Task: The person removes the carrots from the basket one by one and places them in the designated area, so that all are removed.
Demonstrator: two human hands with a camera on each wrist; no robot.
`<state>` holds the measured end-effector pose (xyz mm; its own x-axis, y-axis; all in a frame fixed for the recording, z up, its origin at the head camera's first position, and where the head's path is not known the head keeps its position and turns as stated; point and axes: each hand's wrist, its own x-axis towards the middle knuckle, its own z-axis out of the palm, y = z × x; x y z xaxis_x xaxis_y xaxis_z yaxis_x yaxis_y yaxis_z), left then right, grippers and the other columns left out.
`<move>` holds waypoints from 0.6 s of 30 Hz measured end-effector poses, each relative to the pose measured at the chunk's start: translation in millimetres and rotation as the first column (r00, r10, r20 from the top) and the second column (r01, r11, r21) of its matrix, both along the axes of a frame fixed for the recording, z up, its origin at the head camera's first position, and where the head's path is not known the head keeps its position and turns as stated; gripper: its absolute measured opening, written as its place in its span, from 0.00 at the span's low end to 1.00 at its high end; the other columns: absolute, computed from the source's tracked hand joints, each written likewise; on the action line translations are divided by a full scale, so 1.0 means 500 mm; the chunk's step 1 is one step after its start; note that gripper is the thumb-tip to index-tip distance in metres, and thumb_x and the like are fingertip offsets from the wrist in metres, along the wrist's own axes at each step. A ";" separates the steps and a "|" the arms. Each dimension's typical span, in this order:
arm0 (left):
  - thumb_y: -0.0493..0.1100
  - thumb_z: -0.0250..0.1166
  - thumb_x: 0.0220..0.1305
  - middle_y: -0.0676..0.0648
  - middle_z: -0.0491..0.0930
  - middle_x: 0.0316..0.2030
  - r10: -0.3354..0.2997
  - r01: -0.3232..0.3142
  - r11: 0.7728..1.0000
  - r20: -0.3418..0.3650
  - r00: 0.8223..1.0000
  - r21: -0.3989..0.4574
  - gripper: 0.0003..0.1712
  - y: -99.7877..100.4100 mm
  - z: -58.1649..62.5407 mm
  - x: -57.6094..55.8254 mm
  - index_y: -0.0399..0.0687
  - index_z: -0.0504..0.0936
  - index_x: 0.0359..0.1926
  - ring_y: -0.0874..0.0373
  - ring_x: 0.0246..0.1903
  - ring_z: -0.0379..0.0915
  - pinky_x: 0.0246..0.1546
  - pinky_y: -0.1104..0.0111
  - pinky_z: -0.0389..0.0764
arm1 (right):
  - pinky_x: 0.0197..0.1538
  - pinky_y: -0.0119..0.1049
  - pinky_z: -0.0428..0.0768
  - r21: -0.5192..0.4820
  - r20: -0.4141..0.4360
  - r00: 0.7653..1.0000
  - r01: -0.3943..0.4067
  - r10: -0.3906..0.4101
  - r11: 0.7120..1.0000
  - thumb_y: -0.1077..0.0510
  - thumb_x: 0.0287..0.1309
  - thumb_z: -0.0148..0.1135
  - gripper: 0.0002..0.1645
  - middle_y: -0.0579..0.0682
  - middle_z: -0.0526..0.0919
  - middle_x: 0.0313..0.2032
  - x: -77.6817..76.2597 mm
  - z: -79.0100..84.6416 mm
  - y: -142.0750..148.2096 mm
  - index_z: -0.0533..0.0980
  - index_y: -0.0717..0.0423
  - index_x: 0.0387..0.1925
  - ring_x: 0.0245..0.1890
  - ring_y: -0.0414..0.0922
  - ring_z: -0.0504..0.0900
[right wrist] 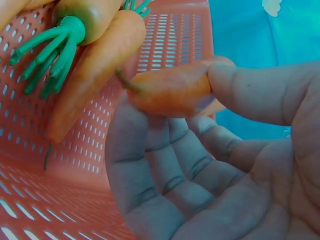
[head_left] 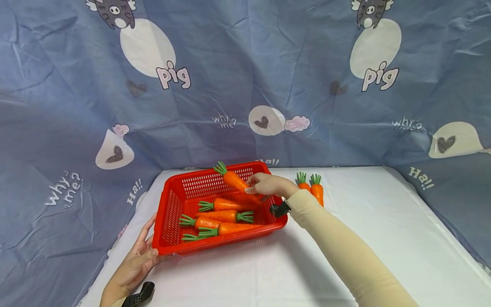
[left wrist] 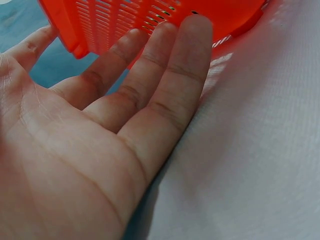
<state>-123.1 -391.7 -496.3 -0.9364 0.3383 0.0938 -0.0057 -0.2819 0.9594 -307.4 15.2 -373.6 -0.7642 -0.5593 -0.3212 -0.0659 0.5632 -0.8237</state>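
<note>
A red plastic basket [head_left: 163, 213] with slotted walls holds several orange carrots [head_left: 228, 229] with green tops. My left hand [head_left: 136, 260] holds the basket's near left corner, thumb on the rim. In the left wrist view, nearly straight fingers [left wrist: 165, 95] lie against the basket's underside. Over the basket's right end, my right hand [head_left: 270, 186] pinches a carrot [head_left: 235, 181] near its tapered tip, its green top pointing to the back left. The right wrist view shows that carrot's tip [right wrist: 170, 90] between thumb and fingers, with other carrots [right wrist: 95, 70] beyond it.
Two more carrots [head_left: 317, 190] lie on the white tabletop [head_left: 356, 213] right of the basket, partly behind my right forearm. A blue printed cloth [head_left: 215, 85] hangs behind the table and along its sides.
</note>
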 end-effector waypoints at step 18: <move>0.31 0.55 0.81 0.62 0.75 0.70 0.031 -0.030 0.999 0.026 0.999 -0.014 0.53 0.003 0.002 0.001 0.78 0.38 0.87 0.59 0.65 0.82 0.62 0.62 0.85 | 0.49 0.40 0.90 -0.041 0.018 0.999 0.050 -0.049 0.998 0.56 0.78 0.61 0.27 0.56 0.76 0.54 0.015 0.010 0.018 0.71 0.70 0.68 0.40 0.45 0.78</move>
<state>-122.5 -390.4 -495.4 -0.9483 0.3107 0.0643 -0.0228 -0.2688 0.9629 -299.7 24.0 -368.6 -0.7858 -0.5342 -0.3117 -0.0246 0.5306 -0.8473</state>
